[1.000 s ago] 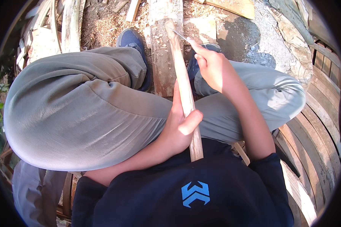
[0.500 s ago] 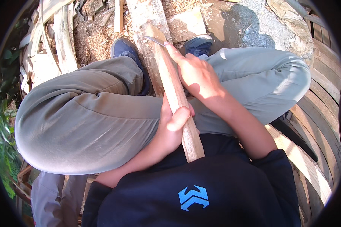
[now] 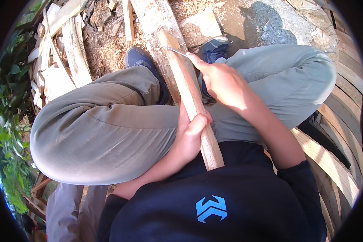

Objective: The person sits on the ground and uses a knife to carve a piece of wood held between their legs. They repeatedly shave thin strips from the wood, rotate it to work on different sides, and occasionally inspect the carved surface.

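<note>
A long, pale, roughly squared wooden stick [image 3: 188,90] slants from my belly out between my knees. My left hand [image 3: 192,130] is closed around its near half, thumb over the top. My right hand [image 3: 226,82] is closed on a knife [image 3: 176,51], whose handle is hidden inside the fist. The index finger stretches along toward the blade. That thin blade lies across the stick near its far end, seemingly touching the wood. Beneath the far end is a thick, weathered plank [image 3: 159,18], set between my two shoes.
Wood shavings [image 3: 99,48] cover the ground around the plank. Split boards [image 3: 74,48] are heaped at the far left, beside green leaves [image 3: 12,92]. Curved slats [image 3: 343,109] line the right side. A flat wood offcut [image 3: 205,23] lies beyond my right shoe.
The whole view has shifted slightly, so things appear farther right and lower. My right hand and knife have drawn a little to the right against the stick; the left grip is the same.
</note>
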Tool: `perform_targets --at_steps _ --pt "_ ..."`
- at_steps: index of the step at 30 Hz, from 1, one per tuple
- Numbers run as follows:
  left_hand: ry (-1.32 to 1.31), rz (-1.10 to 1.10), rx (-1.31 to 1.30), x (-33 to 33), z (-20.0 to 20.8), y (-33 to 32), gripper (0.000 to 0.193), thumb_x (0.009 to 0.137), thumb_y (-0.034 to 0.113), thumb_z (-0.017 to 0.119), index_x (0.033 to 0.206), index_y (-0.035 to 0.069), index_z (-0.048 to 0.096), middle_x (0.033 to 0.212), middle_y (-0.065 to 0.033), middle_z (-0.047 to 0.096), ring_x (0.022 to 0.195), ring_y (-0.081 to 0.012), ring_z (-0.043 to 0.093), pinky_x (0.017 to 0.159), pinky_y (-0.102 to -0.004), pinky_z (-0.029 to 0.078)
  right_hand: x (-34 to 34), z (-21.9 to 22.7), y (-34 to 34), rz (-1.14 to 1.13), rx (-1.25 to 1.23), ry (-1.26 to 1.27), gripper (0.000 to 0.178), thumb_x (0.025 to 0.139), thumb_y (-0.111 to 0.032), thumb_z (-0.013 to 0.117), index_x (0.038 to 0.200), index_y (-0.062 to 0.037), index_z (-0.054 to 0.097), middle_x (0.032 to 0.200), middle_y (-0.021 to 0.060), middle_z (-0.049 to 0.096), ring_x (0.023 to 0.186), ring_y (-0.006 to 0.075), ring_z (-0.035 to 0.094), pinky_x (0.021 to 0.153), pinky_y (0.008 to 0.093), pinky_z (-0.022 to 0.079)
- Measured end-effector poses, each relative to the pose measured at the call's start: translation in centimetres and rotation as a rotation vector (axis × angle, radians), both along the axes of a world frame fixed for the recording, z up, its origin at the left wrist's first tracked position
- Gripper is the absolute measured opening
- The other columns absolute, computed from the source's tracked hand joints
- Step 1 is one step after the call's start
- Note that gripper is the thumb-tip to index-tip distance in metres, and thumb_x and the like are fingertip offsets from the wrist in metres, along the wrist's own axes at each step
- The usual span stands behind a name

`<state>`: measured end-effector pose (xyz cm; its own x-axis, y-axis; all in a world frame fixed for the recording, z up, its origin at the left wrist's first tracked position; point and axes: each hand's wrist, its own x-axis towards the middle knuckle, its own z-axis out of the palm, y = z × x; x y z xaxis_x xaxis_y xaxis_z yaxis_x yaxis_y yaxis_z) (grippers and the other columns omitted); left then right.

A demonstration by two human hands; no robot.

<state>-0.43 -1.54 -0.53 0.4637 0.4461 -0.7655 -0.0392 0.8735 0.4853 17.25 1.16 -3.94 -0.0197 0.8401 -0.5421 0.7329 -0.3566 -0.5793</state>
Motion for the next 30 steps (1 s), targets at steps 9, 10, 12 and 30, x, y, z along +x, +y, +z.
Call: perform_targets --at_steps 9,10,12,30 --pt "-0.063 0.084 -0.149 -0.4 1.1 0.7 0.048 0.081 0.024 0.052 0.118 -0.005 0.041 0.097 -0.0166 0.054 0.072 -0.0272 0.06 0.056 -0.0446 0.062 -2.4 -0.4 0.3 0.064 0.16 -0.181 0.07 0.085 0.0 0.058 0.153 -0.0053 0.042 0.095 0.0258 0.069 0.089 0.0405 0.072 0.076 0.0468 0.06" --pt "-0.075 0.03 -0.139 -0.5 1.3 1.2 0.047 0.082 0.028 0.051 0.114 -0.005 0.044 0.097 -0.0161 0.054 0.07 -0.0277 0.06 0.057 -0.0434 0.061 -2.3 -0.6 0.4 0.059 0.13 -0.178 0.069 0.086 -0.001 0.059 0.153 -0.0089 0.044 0.095 0.0241 0.07 0.09 0.0387 0.073 0.077 0.0463 0.059" --pt "-0.064 0.032 -0.121 -0.1 1.3 1.1 0.045 0.082 0.03 0.051 0.11 -0.005 0.047 0.096 -0.0153 0.054 0.068 -0.0274 0.06 0.057 -0.0424 0.06 -1.5 -1.7 0.2 0.09 0.189 -0.173 0.067 0.088 -0.002 0.057 0.153 -0.0114 0.045 0.092 0.0228 0.069 0.09 0.0373 0.073 0.077 0.0457 0.059" --pt "-0.108 -0.049 -0.101 -0.8 -0.2 0.0 0.056 0.084 0.033 0.057 0.127 0.003 0.036 0.099 -0.0152 0.053 0.074 -0.0266 0.061 0.055 -0.0408 0.06 0.8 5.4 -2.6 0.152 0.056 -0.142 0.072 0.089 0.001 0.056 0.155 -0.0239 0.043 0.086 0.0195 0.069 0.078 0.0376 0.07 0.071 0.046 0.057"
